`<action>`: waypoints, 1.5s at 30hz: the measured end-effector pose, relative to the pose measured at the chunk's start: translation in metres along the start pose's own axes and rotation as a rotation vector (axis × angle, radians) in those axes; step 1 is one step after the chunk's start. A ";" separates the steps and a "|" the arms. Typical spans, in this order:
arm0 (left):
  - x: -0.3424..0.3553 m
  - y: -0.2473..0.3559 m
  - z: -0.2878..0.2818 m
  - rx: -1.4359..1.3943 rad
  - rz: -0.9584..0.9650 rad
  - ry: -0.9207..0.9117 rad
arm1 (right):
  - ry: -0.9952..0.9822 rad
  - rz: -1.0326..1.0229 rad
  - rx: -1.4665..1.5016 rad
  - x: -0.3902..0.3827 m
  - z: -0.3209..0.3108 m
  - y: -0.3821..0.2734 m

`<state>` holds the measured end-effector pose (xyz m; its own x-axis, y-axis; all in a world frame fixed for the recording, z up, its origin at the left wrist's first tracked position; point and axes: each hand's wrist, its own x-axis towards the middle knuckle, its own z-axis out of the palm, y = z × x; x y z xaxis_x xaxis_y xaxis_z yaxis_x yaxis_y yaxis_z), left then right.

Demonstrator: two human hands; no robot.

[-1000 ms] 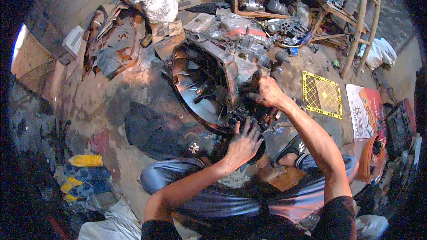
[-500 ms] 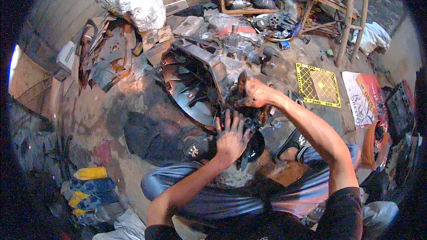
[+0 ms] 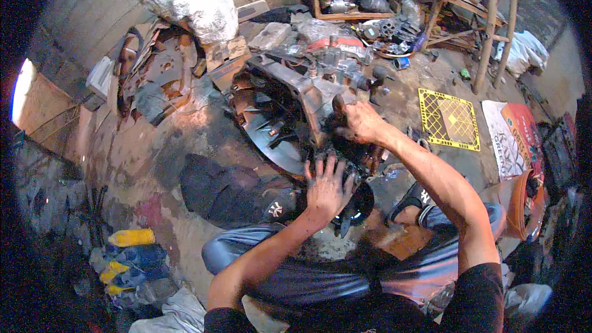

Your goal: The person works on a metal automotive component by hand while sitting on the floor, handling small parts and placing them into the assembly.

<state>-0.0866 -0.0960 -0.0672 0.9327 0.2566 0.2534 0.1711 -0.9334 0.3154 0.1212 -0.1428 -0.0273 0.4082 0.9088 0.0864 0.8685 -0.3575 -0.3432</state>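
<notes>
A large greasy metal housing [image 3: 277,135], with a curved bell-shaped mouth, lies tilted on the floor in front of me. My right hand [image 3: 361,122] is closed on a dark, blackened part at the housing's right side; what exactly that part is I cannot make out. My left hand [image 3: 328,188] rests lower down, fingers spread over the dark lower end of the housing, their tips partly lost in shadow. Beneath that hand is a round black pan [image 3: 356,203], partly hidden. My crossed legs and sandals surround the near side.
A yellow plastic grid panel [image 3: 449,118], printed sacking [image 3: 509,139] and brown bucket [image 3: 515,203] lie right. Scrap metal [image 3: 154,74] and a white sack [image 3: 191,3] are back left. Wooden shelves [image 3: 361,18] and poles [image 3: 490,37] stand behind. Bottles [image 3: 131,237] lie left.
Since a second ago my left hand has shifted slightly left and spread its fingers flatter. My right hand stays closed at the same part of the housing. The view has also moved a little.
</notes>
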 end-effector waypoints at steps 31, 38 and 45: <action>0.010 -0.017 -0.010 0.042 -0.037 -0.022 | -0.058 0.075 0.209 -0.003 -0.012 -0.001; 0.017 -0.028 -0.013 0.058 0.062 0.003 | 0.069 0.053 0.186 -0.006 -0.017 0.012; 0.012 -0.030 -0.009 0.067 0.080 0.033 | 0.055 0.239 0.192 -0.031 -0.033 0.032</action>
<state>-0.0832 -0.0624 -0.0651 0.9335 0.1878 0.3054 0.1185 -0.9656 0.2315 0.1458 -0.1891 -0.0102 0.6138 0.7889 0.0303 0.6792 -0.5081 -0.5297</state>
